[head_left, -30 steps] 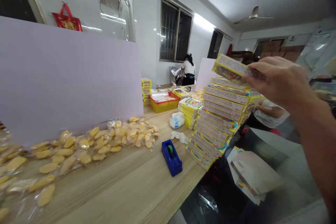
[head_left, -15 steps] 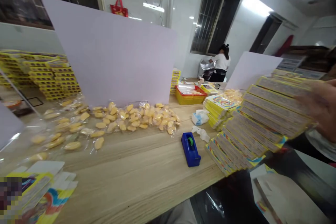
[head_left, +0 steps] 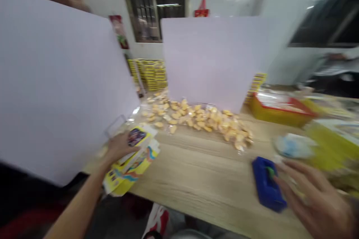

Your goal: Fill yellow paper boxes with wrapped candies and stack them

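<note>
My left hand (head_left: pixel 120 148) lies over some unfolded yellow cartons (head_left: pixel 138 166) at the left front of the table, its thumb and fingers gripping them. They have printed faces and loose white flaps. My right hand (head_left: pixel 314 198), blurred by motion, is at the right beside a blue tape dispenser (head_left: pixel 268 188). Its fingers are stretched out and apart, with nothing clearly held. Green tape sits in the dispenser; whether the fingertips touch it I cannot tell. Beyond lies a spread of yellow pieces (head_left: pixel 202 119) in clear wrappers.
A white upright panel (head_left: pixel 210 59) stands behind the wrapped pieces, and another white panel (head_left: pixel 61 86) is on the left. At right are a yellow basket (head_left: pixel 280 114) with a red rim, a white-and-blue packet (head_left: pixel 294 145) and yellow boxes (head_left: pixel 331 142). Stacked boxes (head_left: pixel 154 74) stand at the back.
The view has swung left. My left hand has appeared on the cartons. My right hand has left the row of packed boxes and is now beside the tape dispenser.
</note>
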{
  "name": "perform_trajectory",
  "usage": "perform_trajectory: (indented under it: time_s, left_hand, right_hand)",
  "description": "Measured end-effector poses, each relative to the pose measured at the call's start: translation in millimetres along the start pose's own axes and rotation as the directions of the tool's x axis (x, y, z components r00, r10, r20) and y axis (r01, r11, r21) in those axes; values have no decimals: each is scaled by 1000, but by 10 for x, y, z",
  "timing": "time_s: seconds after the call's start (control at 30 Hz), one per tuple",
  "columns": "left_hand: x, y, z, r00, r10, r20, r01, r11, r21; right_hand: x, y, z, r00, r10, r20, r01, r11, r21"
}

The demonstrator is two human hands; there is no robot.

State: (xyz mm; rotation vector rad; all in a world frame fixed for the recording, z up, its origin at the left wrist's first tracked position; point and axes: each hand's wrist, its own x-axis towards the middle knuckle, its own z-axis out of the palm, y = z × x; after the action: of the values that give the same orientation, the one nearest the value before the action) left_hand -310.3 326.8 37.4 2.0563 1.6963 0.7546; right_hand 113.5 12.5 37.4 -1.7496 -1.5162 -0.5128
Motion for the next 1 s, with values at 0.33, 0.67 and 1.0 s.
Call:
perform_trajectory:
  time_s: [0.33, 0.67, 1.0]
  left_hand:
    - [-1122, 920, 1090, 941, 336, 40, -334, 941, -52]
    - [-1757, 1003, 1878, 883, 197, 425, -157, 979, -129]
    - [-1348, 825, 1804, 690, 254, 678, -283, 956, -70]
  right_hand:
    - [-291, -1073, 1646, 685, 336, 647, -702, 65, 709]
    - [-577, -301, 1580, 589, 348, 729, -808, 265, 526]
    - [11, 416, 1792, 864, 388, 321, -380, 921, -90]
